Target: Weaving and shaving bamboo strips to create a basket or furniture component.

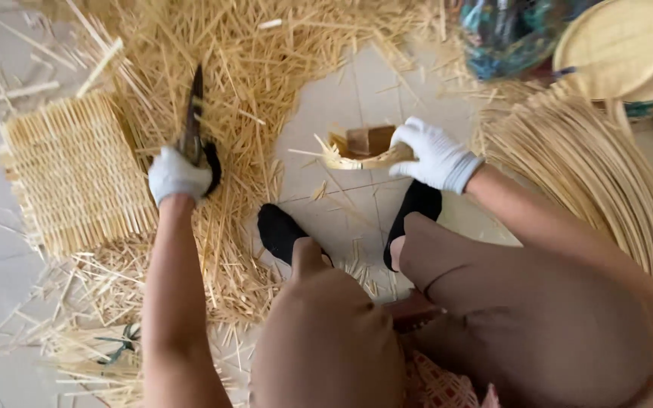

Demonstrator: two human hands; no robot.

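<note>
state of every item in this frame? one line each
left hand: gloved, gripping the knife
knife: held, dark blade pointing away over the straw
right hand: gloved, holding the wooden block
wooden block: held just above the tiled floor, splints against it
woven mat: flat on the floor, edges untrimmed
bamboo splints: bundled, curved, lying at the right
round trays: stacked, top right
scissors: lying in the straw, untouched

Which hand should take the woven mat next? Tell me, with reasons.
Left, probably. The left hand is right beside the woven mat, though it grips a knife. The right hand holds a wooden block across the tiles.
</note>
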